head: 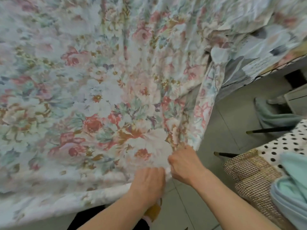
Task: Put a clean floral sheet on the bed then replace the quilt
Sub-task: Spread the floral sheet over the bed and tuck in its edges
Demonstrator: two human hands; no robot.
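Right hand curled into a fist on the corner of the floral sheet, fabric bunched under the knuckles. Left hand just beside it, back up, fingers bent down over the same edge and holding the cloth (fingertips hidden under the fold). Both hands close together at the near corner of the bed, almost touching.

Away from the hands, floral sheet spread wide over the bed, wrinkled, with long creases running up and off from the right hand. Just right of the right hand, a strip of the sheet hanging over the bed's side toward the floor. Farther up and right of the hands, quilt in grey, white and pale blue, heaped at the far side of the bed, partly under the sheet's edge.

Right of the right forearm, a stack of fabrics: checked brown cloth, polka-dot cloth, pale turquoise cloth. Below the left hand, a yellow-and-pink slipper on the tiled floor.
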